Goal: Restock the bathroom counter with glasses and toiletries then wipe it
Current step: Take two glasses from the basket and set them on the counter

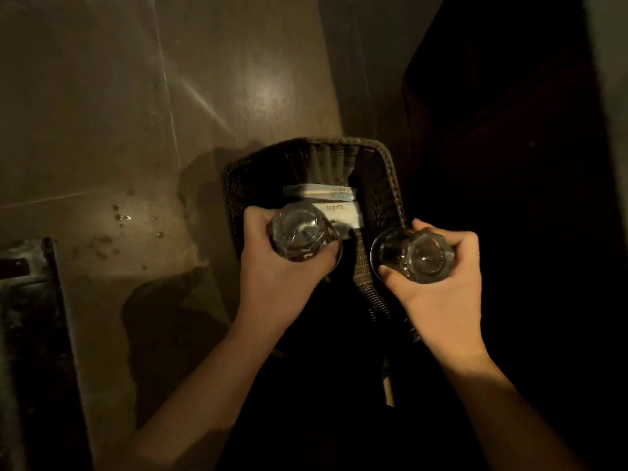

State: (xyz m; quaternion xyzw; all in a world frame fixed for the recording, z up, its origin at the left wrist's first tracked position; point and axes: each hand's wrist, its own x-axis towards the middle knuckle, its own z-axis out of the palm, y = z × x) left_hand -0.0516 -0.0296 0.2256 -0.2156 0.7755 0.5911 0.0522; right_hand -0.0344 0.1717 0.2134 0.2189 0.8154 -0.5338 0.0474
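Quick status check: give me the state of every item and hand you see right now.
left hand: gripping a glass
left glass: held over the basket, looks empty
right hand: gripping a glass
right glass: held beside the basket rim, looks empty
basket: on the floor, holds packets
packets: lying flat inside

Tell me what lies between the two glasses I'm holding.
In the head view, the wicker basket's near rim runs between the left glass and the right glass; nothing else sits in that gap.

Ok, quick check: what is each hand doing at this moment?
Left hand: closed around a clear drinking glass, over the wicker basket.
Right hand: closed around a second clear glass.
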